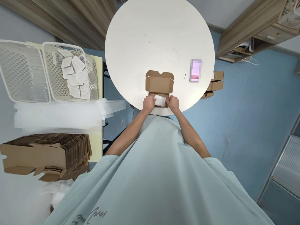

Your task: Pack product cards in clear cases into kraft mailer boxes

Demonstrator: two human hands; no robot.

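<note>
A small brown cardboard box (159,84) stands at the near edge of the round table with its lid flipped up and away from me. Inside it lies a white wrapped packet (160,100); what the wrapping covers cannot be seen. My left hand (149,103) grips the box's left side, fingers curled, its thumb reaching to the packet. On the other side, my right hand (173,103) is closed at the box's right wall, fingertips near the packet's right end. Both hands partly hide the box's side walls.
The white round table (159,37) also bears a blurred phone-like object (196,70) at right. Left, a yellow table (95,150) carries a basket of white packets (75,73), another basket (21,72), white foam sheets (58,115) and stacked flat cardboard (47,153). Brown boxes (217,85) sit beyond the right edge.
</note>
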